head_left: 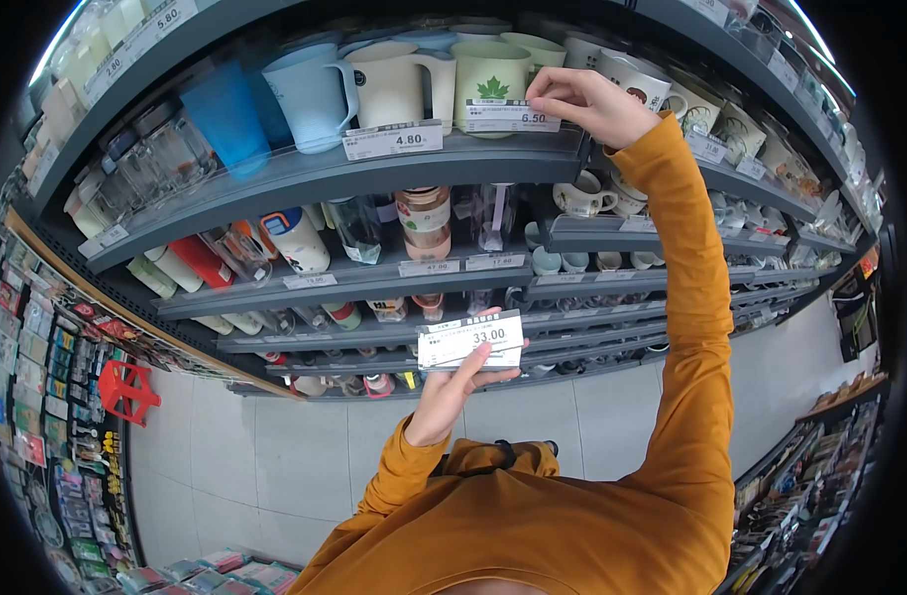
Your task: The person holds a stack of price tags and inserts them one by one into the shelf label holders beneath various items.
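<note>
My left hand (455, 389) is closed on a small stack of price tags (469, 343); the top one reads 33.00, and my thumb presses on its face. Up at the shelf edge, my right hand (594, 102) pinches the right end of a price tag (513, 117) reading 6.50. That tag stands in front of a green cup with a leaf print (491, 74). To its left another price tag (393, 141) shows 4.80, below a cream mug (386, 87) and a light blue mug (305, 97).
The shelf (493, 164) curves across my view, with tiers of bottles and cups below. A clear blue cup (227, 119) stands at the left. On the tiled floor (300, 441) sits a red stool (128, 392). Racks of packaged goods (62, 397) line the left side.
</note>
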`<state>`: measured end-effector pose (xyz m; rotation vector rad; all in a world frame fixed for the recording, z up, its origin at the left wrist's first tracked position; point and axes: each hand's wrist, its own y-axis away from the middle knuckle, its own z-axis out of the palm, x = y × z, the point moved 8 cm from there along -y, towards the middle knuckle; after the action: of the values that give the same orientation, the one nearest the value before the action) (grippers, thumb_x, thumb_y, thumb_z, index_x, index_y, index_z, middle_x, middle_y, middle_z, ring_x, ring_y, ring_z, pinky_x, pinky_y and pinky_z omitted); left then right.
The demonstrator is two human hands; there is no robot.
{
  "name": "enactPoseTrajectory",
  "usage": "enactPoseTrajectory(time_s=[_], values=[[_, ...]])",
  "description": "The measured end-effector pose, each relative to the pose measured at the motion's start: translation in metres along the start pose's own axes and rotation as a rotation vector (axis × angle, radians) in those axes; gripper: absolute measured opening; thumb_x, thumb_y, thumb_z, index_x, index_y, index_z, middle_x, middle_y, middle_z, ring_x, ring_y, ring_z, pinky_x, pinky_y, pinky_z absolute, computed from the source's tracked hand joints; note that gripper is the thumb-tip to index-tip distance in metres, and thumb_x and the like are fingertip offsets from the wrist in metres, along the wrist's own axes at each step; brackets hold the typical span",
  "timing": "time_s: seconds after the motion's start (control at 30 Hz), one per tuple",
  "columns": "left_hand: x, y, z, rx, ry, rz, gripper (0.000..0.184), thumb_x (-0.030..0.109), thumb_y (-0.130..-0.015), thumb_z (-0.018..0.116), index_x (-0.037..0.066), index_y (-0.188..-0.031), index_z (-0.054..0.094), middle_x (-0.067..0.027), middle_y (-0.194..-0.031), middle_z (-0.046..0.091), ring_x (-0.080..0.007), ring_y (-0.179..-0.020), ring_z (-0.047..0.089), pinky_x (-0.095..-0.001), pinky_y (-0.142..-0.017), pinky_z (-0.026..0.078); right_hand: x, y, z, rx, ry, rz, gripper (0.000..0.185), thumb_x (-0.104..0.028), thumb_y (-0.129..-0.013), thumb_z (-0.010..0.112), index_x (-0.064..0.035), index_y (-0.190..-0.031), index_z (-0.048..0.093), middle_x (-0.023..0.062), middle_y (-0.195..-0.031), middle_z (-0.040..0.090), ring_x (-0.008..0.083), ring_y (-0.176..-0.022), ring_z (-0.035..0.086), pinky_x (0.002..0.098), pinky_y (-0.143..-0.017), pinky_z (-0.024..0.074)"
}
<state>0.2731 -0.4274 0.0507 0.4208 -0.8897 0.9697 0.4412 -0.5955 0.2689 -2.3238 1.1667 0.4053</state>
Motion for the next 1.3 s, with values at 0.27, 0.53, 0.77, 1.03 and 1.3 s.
enactPoseTrajectory(time_s=[0.27,0.53,0.77,1.03,1.3], values=[[0.007,0.006,0.000,0.031,-0.031,0.012,0.045,0.012,-0.101,0.039,-0.001,-0.143,0.029,-0.0189,-0.133,0.052,-0.0335,-0.118,0.056,-0.0385,-0.086,0.056,-0.006,0.010,0.007,0.134,0.322,-0.066,0.022,-0.017,-0.092,0.060,0.0020,-0.103,0.065,0.0117,-0.094,0.066,0.0231,-0.088,0.063,0.0312,-0.082,0.0487],[0.024,0.012,0.005,0.035,-0.007,0.093,0.044,0.016,-0.101,0.041,-0.003,-0.141,0.035,-0.0178,-0.124,0.057,-0.0261,-0.112,0.059,-0.0362,-0.087,0.055,-0.083,0.068,0.049,0.347,0.127,-0.323,0.012,-0.006,-0.084,0.066,0.0018,-0.094,0.063,0.0111,-0.084,0.062,0.0223,-0.078,0.061,0.0309,-0.073,0.0489],[0.029,0.017,0.007,0.065,-0.042,0.119,0.040,0.018,-0.101,0.043,-0.003,-0.136,0.042,-0.0182,-0.122,0.059,-0.0239,-0.109,0.061,-0.0335,-0.084,0.057,-0.081,0.105,0.115,0.082,-0.148,-0.093,0.012,-0.008,-0.089,0.060,0.0045,-0.090,0.061,0.0118,-0.080,0.060,0.0217,-0.072,0.057,0.0299,-0.068,0.0454],[0.021,0.012,0.014,0.042,-0.115,0.062,0.039,0.019,-0.101,0.045,-0.004,-0.132,0.045,-0.0168,-0.117,0.062,-0.0246,-0.105,0.063,-0.0315,-0.079,0.058,-0.074,0.131,0.123,0.050,-0.281,0.002,0.013,-0.009,-0.085,0.067,0.0034,-0.087,0.063,0.0075,-0.073,0.059,0.0141,-0.063,0.054,0.0272,-0.061,0.0442],[0.021,0.024,0.017,0.059,-0.083,0.087,0.038,0.015,-0.100,0.046,-0.005,-0.132,0.044,-0.0160,-0.118,0.060,-0.0257,-0.107,0.062,-0.0327,-0.080,0.058,-0.076,0.137,0.129,0.054,-0.324,0.019,0.015,-0.009,-0.085,0.067,0.0039,-0.082,0.062,0.0074,-0.069,0.057,0.0130,-0.061,0.052,0.0270,-0.059,0.0427]])
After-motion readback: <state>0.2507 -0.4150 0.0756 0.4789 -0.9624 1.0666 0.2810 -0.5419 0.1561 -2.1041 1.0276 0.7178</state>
